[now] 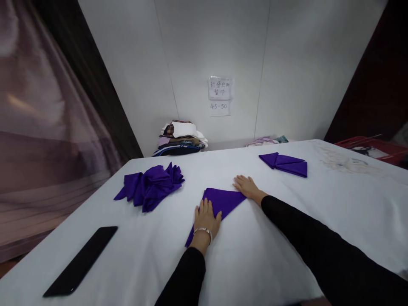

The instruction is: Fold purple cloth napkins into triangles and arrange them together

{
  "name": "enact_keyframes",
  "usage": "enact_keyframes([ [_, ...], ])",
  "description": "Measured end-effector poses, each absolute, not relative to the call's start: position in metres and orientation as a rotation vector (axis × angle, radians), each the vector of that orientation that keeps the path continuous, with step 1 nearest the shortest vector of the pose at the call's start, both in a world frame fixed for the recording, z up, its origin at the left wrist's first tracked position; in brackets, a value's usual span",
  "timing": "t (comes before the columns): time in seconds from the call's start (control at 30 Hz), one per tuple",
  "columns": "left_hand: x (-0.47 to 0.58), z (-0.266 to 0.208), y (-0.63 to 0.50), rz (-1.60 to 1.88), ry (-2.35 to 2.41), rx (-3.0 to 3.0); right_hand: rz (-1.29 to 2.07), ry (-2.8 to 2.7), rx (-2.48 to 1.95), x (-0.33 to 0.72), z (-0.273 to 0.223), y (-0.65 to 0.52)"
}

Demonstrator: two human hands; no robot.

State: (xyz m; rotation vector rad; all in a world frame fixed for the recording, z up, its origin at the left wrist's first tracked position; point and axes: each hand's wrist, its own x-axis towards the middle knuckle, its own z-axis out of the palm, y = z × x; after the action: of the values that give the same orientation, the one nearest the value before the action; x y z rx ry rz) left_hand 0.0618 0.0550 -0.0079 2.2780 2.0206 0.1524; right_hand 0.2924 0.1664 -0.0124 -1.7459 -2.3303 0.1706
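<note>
A white-covered table (270, 259) stands before a pale wall, with a purple triangle of cloth (223, 200) lying flat near its middle. Left of the triangle and nearer the wearer lies a black slab (83, 259), seemingly set aside for working room; left and slightly beyond, a bunched purple heap (153, 185) sits apart, probably to stay within reach. The left hand (206, 219) rests palm-down on the triangle's left part, fingers slightly spread, apparently steadying it. The right hand (247, 186) lies flat at its right tip, gripping nothing, likely smoothing that end. Beyond and right of the triangle rests a folded purple piece (288, 165). Count: one triangle, one folded piece, one slab, one heap, its number of cloths impossible to tell.
</note>
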Motion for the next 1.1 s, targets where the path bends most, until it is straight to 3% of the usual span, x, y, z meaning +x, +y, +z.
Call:
enact_keyframes([
  [0.17,0.062,-0.009,0.053,0.179,2.029,2.290,0.072,-2.266,-1.769,0.283,-0.003,0.153],
  [0.27,0.062,-0.012,0.054,0.197,2.034,2.298,0.068,-2.428,-1.449,0.247,-0.001,0.132],
  [0.43,0.063,-0.013,0.054,0.194,2.023,2.286,0.334,-2.686,-1.067,0.203,-0.009,0.111],
  [1.1,-0.023,-0.006,0.005,0.100,2.234,2.104,0.315,-2.656,-1.236,0.235,-0.020,0.137],
])
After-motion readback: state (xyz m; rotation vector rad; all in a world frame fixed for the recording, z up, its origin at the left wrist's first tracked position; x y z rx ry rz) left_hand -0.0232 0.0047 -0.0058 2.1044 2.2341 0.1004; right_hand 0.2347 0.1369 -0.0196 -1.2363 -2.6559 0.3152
